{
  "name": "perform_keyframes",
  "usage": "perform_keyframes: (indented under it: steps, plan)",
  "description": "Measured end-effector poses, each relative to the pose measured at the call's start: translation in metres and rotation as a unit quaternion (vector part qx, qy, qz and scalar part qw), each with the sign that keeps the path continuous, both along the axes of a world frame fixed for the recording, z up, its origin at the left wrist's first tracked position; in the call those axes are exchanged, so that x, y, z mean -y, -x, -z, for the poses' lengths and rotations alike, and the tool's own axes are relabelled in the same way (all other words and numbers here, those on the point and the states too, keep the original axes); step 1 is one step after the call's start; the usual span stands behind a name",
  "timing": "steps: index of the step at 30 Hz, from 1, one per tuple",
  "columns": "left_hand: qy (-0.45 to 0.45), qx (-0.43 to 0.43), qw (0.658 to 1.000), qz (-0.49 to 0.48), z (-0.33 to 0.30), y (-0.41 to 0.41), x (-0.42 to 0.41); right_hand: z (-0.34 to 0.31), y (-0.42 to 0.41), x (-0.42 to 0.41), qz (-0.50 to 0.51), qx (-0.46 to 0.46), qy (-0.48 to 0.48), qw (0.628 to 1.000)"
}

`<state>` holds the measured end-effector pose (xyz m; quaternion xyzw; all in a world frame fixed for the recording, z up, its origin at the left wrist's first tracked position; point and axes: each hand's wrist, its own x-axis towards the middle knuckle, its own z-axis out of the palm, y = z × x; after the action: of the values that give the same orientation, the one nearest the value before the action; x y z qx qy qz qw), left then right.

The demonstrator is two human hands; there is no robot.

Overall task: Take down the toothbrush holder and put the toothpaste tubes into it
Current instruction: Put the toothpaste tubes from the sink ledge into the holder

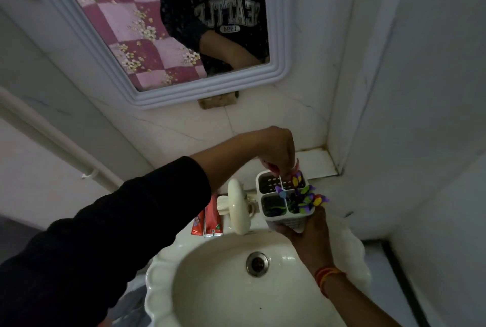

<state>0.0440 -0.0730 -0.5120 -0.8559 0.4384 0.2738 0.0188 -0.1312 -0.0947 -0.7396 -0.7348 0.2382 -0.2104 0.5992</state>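
A white toothbrush holder [273,195] with several compartments is held over the sink's back rim by my right hand [307,229], which grips it from below. Purple and yellow artificial flowers [305,196] stick out of its right side. My left hand [277,154] reaches over the holder's far compartments, its fingers closed on a small red item [272,168] that looks like a toothpaste tube end; most of it is hidden. Two red toothpaste tubes [209,217] lie on the sink rim left of the tap.
A cream tap [238,209] stands at the back of the white sink [184,274], just left of the holder. A white-framed mirror [147,95] hangs above. A tiled ledge [318,163] and corner wall lie behind the holder. A white pipe [52,140] runs along the left wall.
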Motion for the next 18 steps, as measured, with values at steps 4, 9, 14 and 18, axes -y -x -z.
perform_keyframes:
  steps: [4,9,14,18]
  plan:
    - [0.081,-0.1,0.985,-0.111,-0.005,0.004,-0.008,0.001,0.0,0.003,-0.018,0.006,-0.004,1.0]
    - [0.144,-0.09,0.963,-0.211,-0.005,-0.011,-0.051,0.001,0.0,0.007,-0.029,-0.005,0.02,0.999]
    - [0.029,0.021,0.947,-0.318,0.035,-0.039,-0.117,0.004,-0.001,0.008,-0.011,-0.025,0.056,0.998]
    - [-0.023,0.076,0.953,-0.292,0.09,-0.053,-0.159,0.001,-0.003,0.007,-0.014,-0.029,0.05,0.998]
